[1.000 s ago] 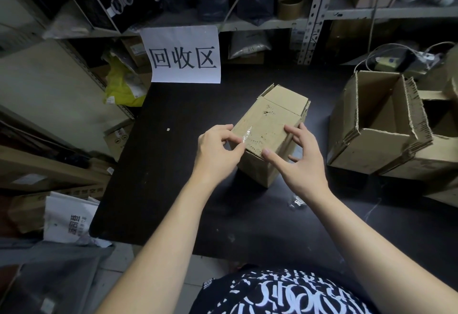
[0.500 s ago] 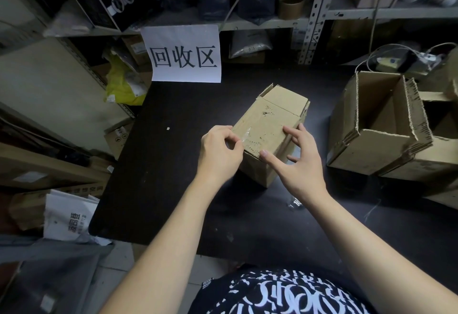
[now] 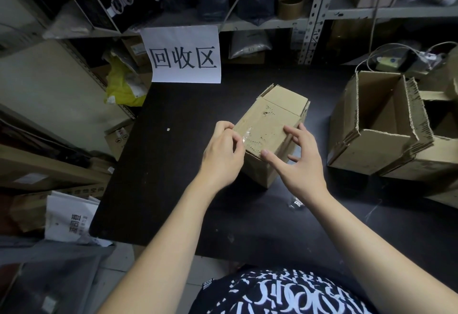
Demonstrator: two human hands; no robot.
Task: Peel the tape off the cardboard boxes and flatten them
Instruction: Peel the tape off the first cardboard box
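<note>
- A small brown cardboard box (image 3: pixel 271 120) stands at the middle of a black table (image 3: pixel 173 177), its far flaps slightly ajar.
- The person's left hand (image 3: pixel 223 155) is at the box's near left edge, fingers curled, thumb and forefinger pinching a strip of clear tape (image 3: pixel 248 135) stuck to the top face.
- The right hand (image 3: pixel 301 162) rests on the box's near right corner with fingers spread, thumb on the near edge and forefinger on top.
- A larger open cardboard box (image 3: pixel 366 147) sits to the right, apart from the small one.
- A crumpled scrap of clear plastic (image 3: pixel 296 202) lies on the table near the right wrist.
- A white paper sign (image 3: pixel 184 55) with black characters hangs behind.
</note>
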